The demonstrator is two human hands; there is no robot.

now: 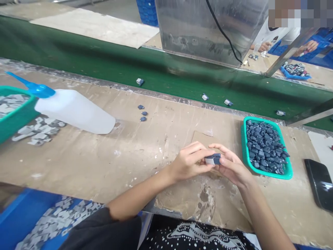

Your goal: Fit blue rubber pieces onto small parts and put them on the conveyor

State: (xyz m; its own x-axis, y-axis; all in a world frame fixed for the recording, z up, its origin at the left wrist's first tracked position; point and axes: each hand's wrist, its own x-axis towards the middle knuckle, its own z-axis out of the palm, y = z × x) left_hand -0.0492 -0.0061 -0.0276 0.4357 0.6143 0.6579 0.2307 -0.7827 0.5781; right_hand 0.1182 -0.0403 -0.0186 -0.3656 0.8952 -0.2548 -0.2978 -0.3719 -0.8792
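Between the fingertips of both hands is a small dark blue and light grey piece (213, 159), held above the paper-covered bench (125, 156). My left hand (191, 159) pinches its pale side. From the other side, my right hand (232, 166) grips the dark end with thumb and fingers. A small cardboard scrap (201, 138) lies under the hands. To the right of my right hand stands a green basket (244, 146) full of dark blue pieces (265, 146). Three loose dark pieces (144, 113) lie farther back on the bench.
A white squeeze bottle (78, 107) lies at left, beside a green bin (23, 119) and pale grey pieces (43, 130). Several two-tone pieces (228, 102) rest on the green belt (177, 83). A phone (319, 184) lies right; a blue crate (15, 215) stands lower left. A co-worker's hands (309, 47) show beyond.
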